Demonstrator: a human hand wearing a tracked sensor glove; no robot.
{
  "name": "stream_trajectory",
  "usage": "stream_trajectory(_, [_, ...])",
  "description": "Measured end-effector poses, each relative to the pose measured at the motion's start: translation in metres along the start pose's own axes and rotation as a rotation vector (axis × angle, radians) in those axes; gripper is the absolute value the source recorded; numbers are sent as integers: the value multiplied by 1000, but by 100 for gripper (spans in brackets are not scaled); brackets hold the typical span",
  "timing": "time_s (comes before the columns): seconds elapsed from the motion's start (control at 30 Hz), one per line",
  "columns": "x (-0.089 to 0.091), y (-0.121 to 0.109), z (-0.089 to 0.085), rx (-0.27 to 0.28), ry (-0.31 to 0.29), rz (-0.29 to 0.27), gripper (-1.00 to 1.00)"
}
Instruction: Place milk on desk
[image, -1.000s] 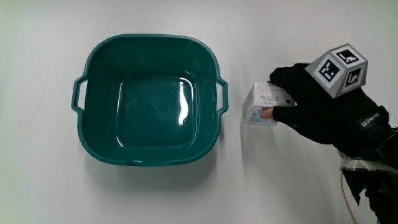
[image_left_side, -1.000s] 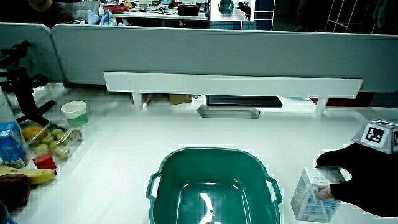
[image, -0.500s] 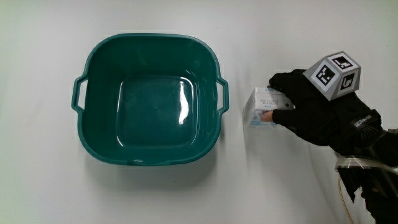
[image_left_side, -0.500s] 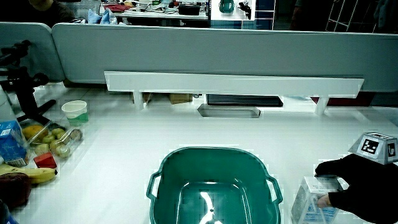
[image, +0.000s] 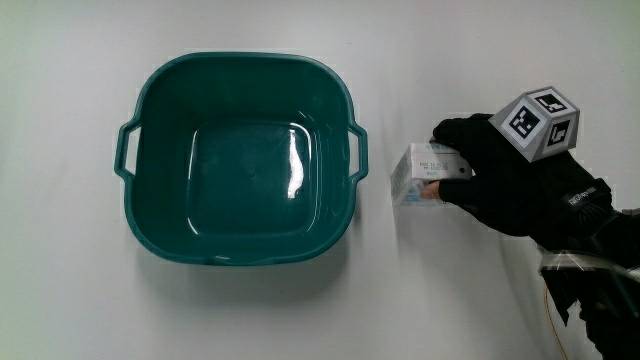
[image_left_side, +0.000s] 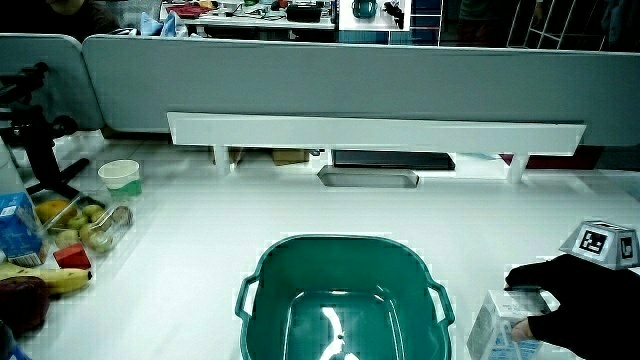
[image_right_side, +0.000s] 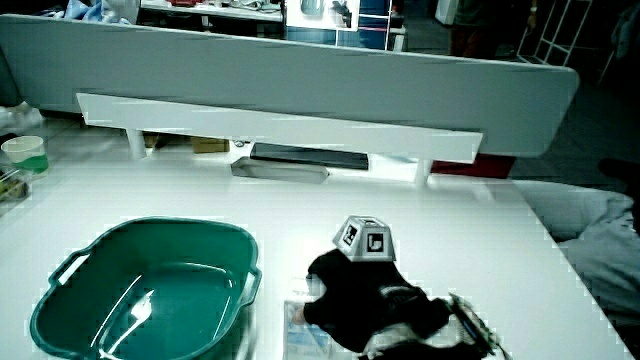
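Green basin (image: 237, 160) crowds the milk carton (image: 417, 174) (gap seemingly narrow).

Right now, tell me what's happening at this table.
The hand has its fingers around a milk carton that sits on the table beside the green basin. The basin is empty. The milk looks set down, but the hand has not let go.

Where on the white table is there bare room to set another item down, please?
The white table is bare between the teal plastic basin and the person, and between basin and low partition. It is tight between basin and small milk carton, gripped by the black-gloved hand. Clutter crowds one table edge.
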Motion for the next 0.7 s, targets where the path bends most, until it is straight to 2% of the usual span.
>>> stream_trajectory(0.13, [-1,-1,-1,-11,14,-4,-32])
stream_trajectory(0.2, [-2,-1,-2,-33,1,-9,-42])
stream_trajectory(0.33, [-5,-6,1,-19,18,-23,-63])
stream_trajectory(0.4, [-13,-12,5,-16,-2,-28,-74])
stream_trajectory(0.43, [-16,-15,6,5,-18,-37,-79])
stream_trajectory(0.47, [-23,-19,8,-1,-24,-22,-84])
stream_trajectory(0.5, [-32,-25,11,27,-59,-11,-89])
stream_trajectory(0.53, [-38,-28,11,14,-31,-2,-95])
stream_trajectory(0.57, [-49,-33,14,25,-39,18,-100])
stream_trajectory(0.6, [-57,-37,13,27,-65,27,-100])
stream_trajectory(0.63, [-72,-43,18,17,-55,50,-100])
stream_trajectory(0.67, [-79,-46,15,18,-98,68,-100])
stream_trajectory(0.7, [-90,-51,16,13,-108,90,-100])
